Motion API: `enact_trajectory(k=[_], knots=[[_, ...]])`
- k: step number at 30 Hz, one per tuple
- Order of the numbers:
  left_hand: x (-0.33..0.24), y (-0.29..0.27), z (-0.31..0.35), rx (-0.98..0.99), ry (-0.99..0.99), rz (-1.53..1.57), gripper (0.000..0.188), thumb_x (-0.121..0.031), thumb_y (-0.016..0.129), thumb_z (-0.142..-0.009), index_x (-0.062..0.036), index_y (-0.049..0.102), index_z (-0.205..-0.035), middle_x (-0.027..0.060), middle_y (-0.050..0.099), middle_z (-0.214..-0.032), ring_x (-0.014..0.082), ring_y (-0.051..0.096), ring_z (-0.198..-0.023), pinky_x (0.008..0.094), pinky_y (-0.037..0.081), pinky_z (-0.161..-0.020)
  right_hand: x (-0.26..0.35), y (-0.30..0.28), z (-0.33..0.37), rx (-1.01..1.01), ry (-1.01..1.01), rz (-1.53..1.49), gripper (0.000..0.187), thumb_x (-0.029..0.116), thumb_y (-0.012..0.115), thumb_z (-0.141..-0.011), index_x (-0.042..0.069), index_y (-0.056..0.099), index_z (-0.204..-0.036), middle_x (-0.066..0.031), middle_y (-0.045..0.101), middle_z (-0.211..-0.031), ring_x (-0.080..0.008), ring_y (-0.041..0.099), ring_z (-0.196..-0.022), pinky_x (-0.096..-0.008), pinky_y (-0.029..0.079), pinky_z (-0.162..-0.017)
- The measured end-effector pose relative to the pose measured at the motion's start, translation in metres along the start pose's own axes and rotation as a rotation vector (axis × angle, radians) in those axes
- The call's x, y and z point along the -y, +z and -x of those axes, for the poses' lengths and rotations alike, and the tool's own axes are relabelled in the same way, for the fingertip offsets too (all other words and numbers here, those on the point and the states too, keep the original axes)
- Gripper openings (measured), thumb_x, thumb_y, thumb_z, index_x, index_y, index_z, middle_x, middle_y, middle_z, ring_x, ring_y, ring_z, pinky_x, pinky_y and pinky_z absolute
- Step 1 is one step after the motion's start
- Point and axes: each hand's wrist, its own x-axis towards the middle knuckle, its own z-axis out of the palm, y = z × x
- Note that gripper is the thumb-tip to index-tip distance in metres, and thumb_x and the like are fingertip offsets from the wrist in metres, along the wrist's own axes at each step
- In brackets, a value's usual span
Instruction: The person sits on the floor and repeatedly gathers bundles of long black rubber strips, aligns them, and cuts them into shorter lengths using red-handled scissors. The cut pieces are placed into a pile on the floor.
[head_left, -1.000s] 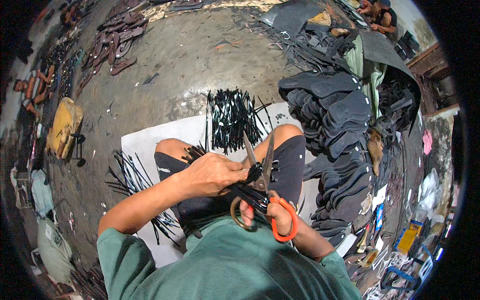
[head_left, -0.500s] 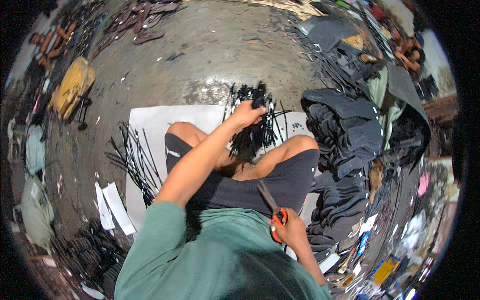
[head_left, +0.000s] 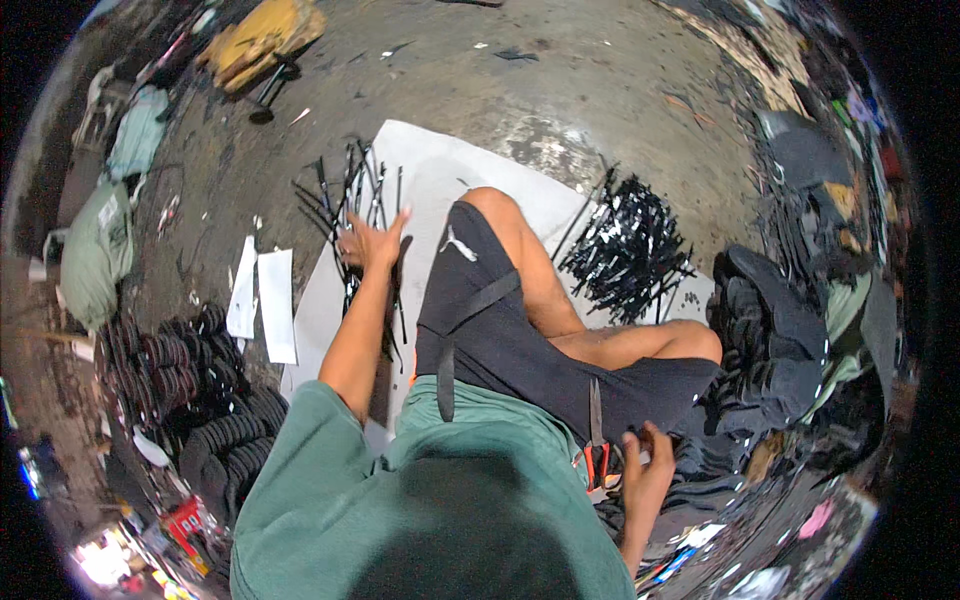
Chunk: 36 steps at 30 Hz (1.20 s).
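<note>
My left hand [head_left: 372, 240] is open, its fingers spread over a loose bunch of thin black strips [head_left: 356, 185] on the left part of a white sheet [head_left: 440, 160]. Scissors with orange handles [head_left: 597, 440] rest on my lap, blades pointing away from me. Just right of their handles is my right hand [head_left: 650, 468], thumb and fingers apart, with nothing visible in it. A black strap [head_left: 485, 300] lies across my left thigh, and another strap [head_left: 446, 385] hangs toward my shirt. Beyond my crossed legs sits a dense heap of glossy black strips [head_left: 628, 250].
Stacked black sole-shaped pieces [head_left: 770, 350] crowd my right side. More dark soles [head_left: 225, 440] are piled at the lower left. Two white strips [head_left: 276, 305] lie beside the sheet. A yellow-topped stool [head_left: 265, 45] and a grey-green bag [head_left: 98, 255] stand farther left.
My left hand has left the heap of strips in front and moved to the bunch on the left. My right hand has let go of the scissors, now on my lap. The view has turned left.
</note>
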Motion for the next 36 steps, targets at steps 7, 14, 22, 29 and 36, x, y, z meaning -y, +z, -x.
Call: enact_trajectory(k=[7,14,22,29,36], knots=[[0.14,0.036,-0.001,-0.23,0.284,-0.054,0.076,-0.042,0.074,-0.078,0.0064,0.049,-0.13,0.0287,0.06,-0.12,0.0396,0.059,-0.11,0.0439,0.047,-0.096,0.092,0.013,-0.093,0.009,-0.392,-0.102,0.032,0.012,0.071,-0.088,-0.003,0.063,-0.115,-0.0195,0.067,-0.103,-0.0319,0.066,-0.094,-0.0373,0.05,-0.084],[0.116,-0.018,-0.042,0.426,-0.06,0.354,0.033,-0.028,0.062,-0.082,0.0022,0.059,-0.093,0.0178,0.066,-0.085,0.0293,0.065,-0.07,0.0442,0.057,-0.07,0.196,0.093,-0.109,0.514,-0.521,-0.455,0.032,0.017,0.07,-0.092,-0.002,0.065,-0.117,-0.017,0.07,-0.105,-0.0215,0.068,-0.096,-0.0324,0.052,-0.086],[-0.02,-0.11,0.02,0.864,0.061,1.375,0.039,-0.026,0.063,-0.097,0.0024,0.057,-0.123,0.013,0.069,-0.106,0.0187,0.069,-0.087,0.0316,0.058,-0.077,0.263,0.208,-0.137,0.727,-0.454,-0.585,0.064,0.046,0.061,-0.094,-0.011,0.059,-0.121,-0.0218,0.068,-0.108,-0.0267,0.064,-0.104,-0.0343,0.048,-0.094],[-0.037,-0.093,0.034,1.041,0.005,1.279,0.032,-0.025,0.063,-0.094,0.0002,0.065,-0.114,0.0077,0.069,-0.091,0.0156,0.069,-0.076,0.0279,0.058,-0.065,0.271,0.227,-0.15,0.881,-0.143,-0.728,0.026,0.022,0.061,-0.097,-0.004,0.065,-0.098,-0.0065,0.066,-0.08,-0.0132,0.058,-0.068,-0.0286,0.046,-0.062],[-0.039,-0.084,0.044,1.093,-0.074,1.352,0.015,-0.018,0.067,-0.091,-0.0042,0.067,-0.098,0.0056,0.069,-0.084,0.0156,0.068,-0.071,0.0308,0.057,-0.06,0.26,0.229,-0.157,0.914,0.03,-0.949,0.024,0.021,0.063,-0.096,0.001,0.062,-0.109,-0.0043,0.066,-0.089,-0.0142,0.059,-0.072,-0.0274,0.048,-0.066]])
